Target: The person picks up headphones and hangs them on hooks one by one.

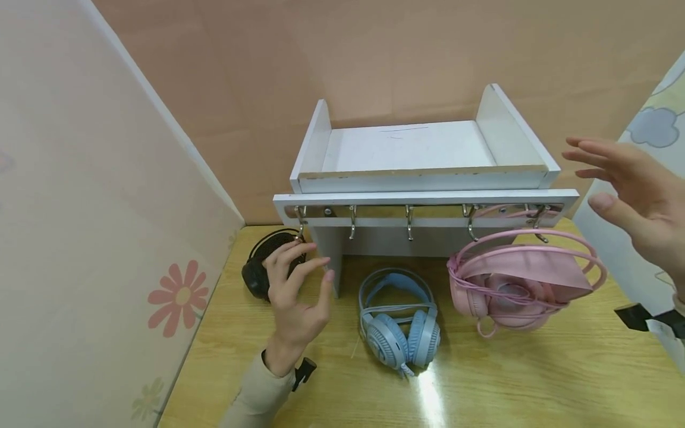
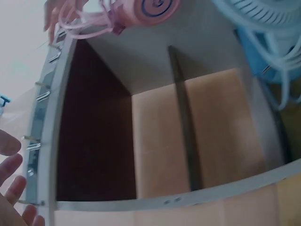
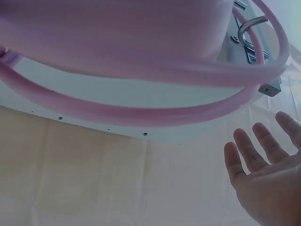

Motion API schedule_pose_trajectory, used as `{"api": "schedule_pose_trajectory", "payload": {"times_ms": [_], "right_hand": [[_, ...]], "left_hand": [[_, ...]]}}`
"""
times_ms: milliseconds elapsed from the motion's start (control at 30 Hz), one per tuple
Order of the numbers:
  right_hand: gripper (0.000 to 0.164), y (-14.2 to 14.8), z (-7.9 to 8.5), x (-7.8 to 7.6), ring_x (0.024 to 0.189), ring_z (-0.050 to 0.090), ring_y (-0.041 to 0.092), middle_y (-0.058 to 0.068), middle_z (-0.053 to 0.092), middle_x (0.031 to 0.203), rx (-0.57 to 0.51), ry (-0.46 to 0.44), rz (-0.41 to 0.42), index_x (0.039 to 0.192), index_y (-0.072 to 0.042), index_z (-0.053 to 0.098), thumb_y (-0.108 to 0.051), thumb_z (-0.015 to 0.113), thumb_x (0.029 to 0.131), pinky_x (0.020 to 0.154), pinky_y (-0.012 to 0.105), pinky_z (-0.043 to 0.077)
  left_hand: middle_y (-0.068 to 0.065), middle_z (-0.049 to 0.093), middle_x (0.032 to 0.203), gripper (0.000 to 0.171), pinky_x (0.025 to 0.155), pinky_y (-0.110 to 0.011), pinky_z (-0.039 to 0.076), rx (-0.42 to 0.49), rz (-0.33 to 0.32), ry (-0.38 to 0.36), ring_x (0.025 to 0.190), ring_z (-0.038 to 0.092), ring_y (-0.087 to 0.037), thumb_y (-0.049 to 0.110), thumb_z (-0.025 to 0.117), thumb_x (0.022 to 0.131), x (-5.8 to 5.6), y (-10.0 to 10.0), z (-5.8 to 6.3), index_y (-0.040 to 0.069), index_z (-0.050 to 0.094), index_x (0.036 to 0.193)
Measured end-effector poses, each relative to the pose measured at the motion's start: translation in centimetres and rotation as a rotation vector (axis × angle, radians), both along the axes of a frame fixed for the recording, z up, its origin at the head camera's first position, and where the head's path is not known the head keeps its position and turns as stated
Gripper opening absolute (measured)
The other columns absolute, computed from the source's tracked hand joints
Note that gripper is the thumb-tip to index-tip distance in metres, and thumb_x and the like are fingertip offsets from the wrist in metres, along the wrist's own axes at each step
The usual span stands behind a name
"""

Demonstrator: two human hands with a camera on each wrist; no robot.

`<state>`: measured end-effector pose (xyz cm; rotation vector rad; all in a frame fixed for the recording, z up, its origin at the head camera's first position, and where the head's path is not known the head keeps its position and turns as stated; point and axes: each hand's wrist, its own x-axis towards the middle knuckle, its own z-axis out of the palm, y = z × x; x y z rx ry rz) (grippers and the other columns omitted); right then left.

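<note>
Near the far left corner of the tabletop (image 1: 225, 351), the left hand (image 1: 294, 300) is hiding part of the black headphones (image 1: 255, 279). The head view's right edge is cutting off the right hand (image 1: 644, 202); its bottom edge is cropping the tabletop's near side. The wrist views' edges are cutting through the blue headphones (image 2: 263, 16) and pink headphones (image 3: 122, 42).

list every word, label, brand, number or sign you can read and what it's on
No readable text anywhere.
White rectangular shelf unit: thin dark marks, not legible as writing.
Pink over-ear headphones: dark ring marking in the left wrist view, no letters discernible.
Light-blue over-ear headphones, black headphones: no lettering I can make out.
</note>
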<state>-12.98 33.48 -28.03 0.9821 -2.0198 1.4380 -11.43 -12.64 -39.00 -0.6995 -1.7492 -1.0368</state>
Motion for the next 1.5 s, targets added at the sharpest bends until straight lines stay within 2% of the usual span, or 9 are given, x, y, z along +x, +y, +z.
{"api": "schedule_pose_trajectory", "payload": {"times_ms": [133,267,567,667,867,1067,1200,1367,1500], "right_hand": [[0.050,-0.4,0.6,0.0,0.150,0.044,0.023,0.015,0.048,0.164,0.116,0.003,-0.118,0.153,0.010,0.047,0.008,0.053,0.104,0.114,0.016,0.037],[0.048,-0.8,0.9,-0.7,0.152,0.042,0.026,0.021,0.048,0.163,0.067,0.001,-0.014,0.150,0.013,0.050,0.007,0.059,0.103,0.114,0.018,0.038],[0.043,-1.1,0.7,-1.4,0.153,0.046,0.022,0.026,0.045,0.164,0.001,-0.039,0.124,0.140,0.023,0.051,0.009,0.062,0.102,0.114,0.017,0.042],[0.040,-1.0,0.8,-1.3,0.151,0.049,0.020,0.025,0.047,0.163,0.020,-0.032,0.100,0.138,0.024,0.053,0.010,0.060,0.102,0.109,0.015,0.045],[0.035,-1.1,1.1,-0.9,0.148,0.053,0.016,0.023,0.051,0.160,0.091,-0.029,-0.038,0.135,0.023,0.057,0.011,0.060,0.102,0.102,0.012,0.048],[0.035,-1.2,1.2,-0.9,0.145,0.056,0.016,0.023,0.051,0.160,0.098,-0.038,-0.054,0.136,0.022,0.058,0.013,0.059,0.102,0.091,0.011,0.050],[0.033,-1.6,1.3,-0.8,0.143,0.058,0.016,0.020,0.059,0.155,0.086,-0.001,-0.050,0.132,0.023,0.060,0.011,0.061,0.101,0.088,0.011,0.049],[0.032,-2.8,1.6,-1.0,0.146,0.056,0.026,0.024,0.069,0.140,-0.095,0.086,0.176,0.120,0.031,0.061,0.009,0.069,0.098,0.112,0.017,0.043],[0.031,-3.3,1.8,-1.3,0.143,0.058,0.035,0.033,0.069,0.133,-0.170,0.125,0.254,0.114,0.033,0.061,0.012,0.072,0.094,0.121,0.031,0.043]], "left_hand": [[-0.024,0.067,0.124,0.016,0.107,-0.044,0.041,-0.012,-0.013,-0.020,0.115,0.053,-0.042,0.020,0.068,0.104,0.1,0.4,-1.5,0.007,0.077,0.106],[-0.018,0.068,0.125,0.012,0.096,-0.040,0.044,-0.026,-0.066,-0.119,0.112,0.055,-0.038,0.009,0.072,0.098,0.1,0.7,-3.1,0.008,0.077,0.108],[-0.011,0.065,0.136,0.036,0.105,-0.053,0.052,-0.183,-0.146,-0.664,0.126,0.062,-0.031,0.011,0.077,0.095,-1.2,1.5,-6.9,0.010,0.068,0.130],[-0.016,0.061,0.140,0.047,0.106,-0.056,0.052,-0.241,-0.168,-0.841,0.128,0.062,-0.034,0.016,0.076,0.097,-1.6,1.7,-8.0,0.006,0.061,0.140],[-0.024,0.051,0.155,0.066,0.114,-0.060,0.047,-0.351,-0.180,-1.082,0.140,0.053,-0.045,0.034,0.069,0.103,-2.1,2.3,-9.6,0.002,0.045,0.155],[-0.036,0.044,0.158,0.082,0.119,-0.063,0.042,-0.391,-0.170,-1.323,0.146,0.046,-0.052,0.046,0.063,0.105,-2.9,2.8,-10.6,-0.002,0.031,0.163],[-0.040,0.044,0.156,0.086,0.117,-0.062,0.044,-0.420,-0.179,-1.384,0.144,0.047,-0.055,0.047,0.062,0.105,-3.5,3.1,-11.3,-0.007,0.030,0.162],[-0.037,0.061,0.137,0.075,0.100,-0.061,0.056,-0.460,-0.185,-1.400,0.122,0.065,-0.051,0.047,0.064,0.103,-4.6,3.6,-11.7,-0.010,0.048,0.148],[-0.035,0.062,0.137,0.073,0.102,-0.061,0.055,-0.498,-0.170,-1.437,0.124,0.064,-0.050,0.048,0.065,0.103,-5.2,3.9,-11.8,-0.011,0.051,0.144]]}}
